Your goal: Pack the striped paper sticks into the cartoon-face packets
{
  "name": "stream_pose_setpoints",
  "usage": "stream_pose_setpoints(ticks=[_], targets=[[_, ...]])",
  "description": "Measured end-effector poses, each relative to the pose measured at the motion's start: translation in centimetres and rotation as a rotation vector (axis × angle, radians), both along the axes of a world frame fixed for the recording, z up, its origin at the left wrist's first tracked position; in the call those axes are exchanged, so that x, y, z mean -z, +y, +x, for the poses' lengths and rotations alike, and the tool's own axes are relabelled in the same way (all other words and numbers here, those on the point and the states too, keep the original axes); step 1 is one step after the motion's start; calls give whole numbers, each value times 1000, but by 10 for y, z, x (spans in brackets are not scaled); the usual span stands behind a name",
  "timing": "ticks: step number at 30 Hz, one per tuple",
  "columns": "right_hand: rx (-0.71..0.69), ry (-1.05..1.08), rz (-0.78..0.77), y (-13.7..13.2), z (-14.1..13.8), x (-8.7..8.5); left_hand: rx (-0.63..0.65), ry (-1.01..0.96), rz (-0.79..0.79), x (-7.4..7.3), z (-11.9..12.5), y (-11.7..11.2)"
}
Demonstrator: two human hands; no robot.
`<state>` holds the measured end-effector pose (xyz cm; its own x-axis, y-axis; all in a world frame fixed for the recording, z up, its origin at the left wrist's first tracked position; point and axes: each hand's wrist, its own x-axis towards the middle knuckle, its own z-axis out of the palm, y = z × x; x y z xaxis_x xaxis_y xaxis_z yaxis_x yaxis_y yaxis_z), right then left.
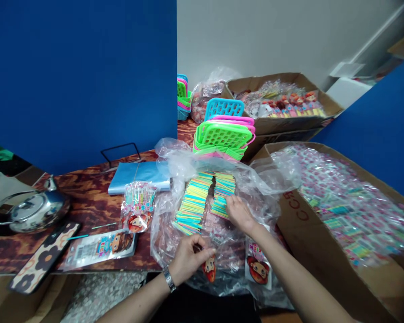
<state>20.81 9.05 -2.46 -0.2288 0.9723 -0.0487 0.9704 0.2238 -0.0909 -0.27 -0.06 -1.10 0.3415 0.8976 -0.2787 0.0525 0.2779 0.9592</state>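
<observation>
My left hand [190,256] is closed in a pinch on a small packet [209,268] printed with a red-haired cartoon face. Most of that packet blends into the clear plastic beneath it. Just above lies a pile of thin coloured sticks [194,202], yellow, blue and green, spread in two rows on clear plastic sheeting [164,220]. At the right-hand row, my right hand [239,214] has its fingers curled onto the stick ends; the fingertips are partly hidden. Beside my right forearm rests another cartoon-printed packet [258,267].
Stacked plastic baskets [224,134] stand behind the sticks. Open cartons [286,215] of packets line the right side. Leftward lie a filled packet [139,208], blue plastic bags [139,176], a silver packet [103,246], a flower-patterned phone case [45,258] and a metal kettle [37,208].
</observation>
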Motion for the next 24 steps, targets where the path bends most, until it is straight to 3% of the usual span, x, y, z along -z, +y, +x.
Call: stream_pose_setpoints(ticks=[6,14,18,20,24], targets=[[62,229,-62,-11,7,-15,-1,-21,-3,-1,1,1],[113,378,-11,-4,4,-9,-22,-48,-13,1,1,-1],[108,508,-18,-15,-2,-23,-45,-78,-18,-2,-2,2],[97,695,-56,-24,-9,-30,-53,-80,-17,-4,-2,4],[141,1279,-145,-39,-27,-43,-66,-66,8,-7,0,8]])
